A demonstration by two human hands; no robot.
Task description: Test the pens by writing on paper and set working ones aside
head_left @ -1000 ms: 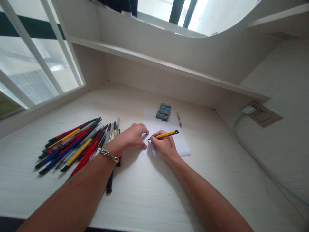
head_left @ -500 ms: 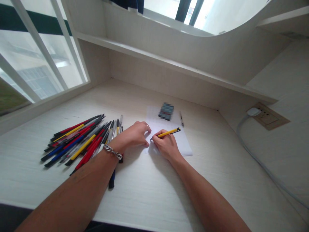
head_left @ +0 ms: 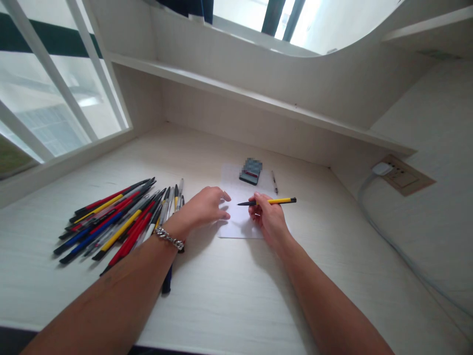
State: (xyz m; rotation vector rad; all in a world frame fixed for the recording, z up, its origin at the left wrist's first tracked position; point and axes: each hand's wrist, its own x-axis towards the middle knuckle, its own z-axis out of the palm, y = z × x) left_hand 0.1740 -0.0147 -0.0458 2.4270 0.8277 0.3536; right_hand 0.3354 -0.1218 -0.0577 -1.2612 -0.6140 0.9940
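A yellow pen [head_left: 283,201] with black ends is held in my right hand [head_left: 271,217], lying nearly level above the white paper [head_left: 236,229], its dark tip pointing left. My left hand [head_left: 209,204] rests at the paper's left edge, thumb and fingers apart, with no object between them. A silver chain bracelet [head_left: 169,238] circles the left wrist. Beside that forearm lies a heap of pens [head_left: 121,217] in red, blue, yellow, black and clear; the forearm hides part of it.
At the paper's top sits a dark, blurred-out flat object [head_left: 251,171], with a thin clear pen [head_left: 274,182] to its right. A socket [head_left: 408,173] with a white plug and grey cable [head_left: 384,246] is on the right wall. A shelf [head_left: 258,101] runs above the desk.
My right hand has lifted the yellow pen's tip off the paper and shifted right, turning the pen flatter. My left hand stays at the paper's edge. The whole view has shifted slightly.
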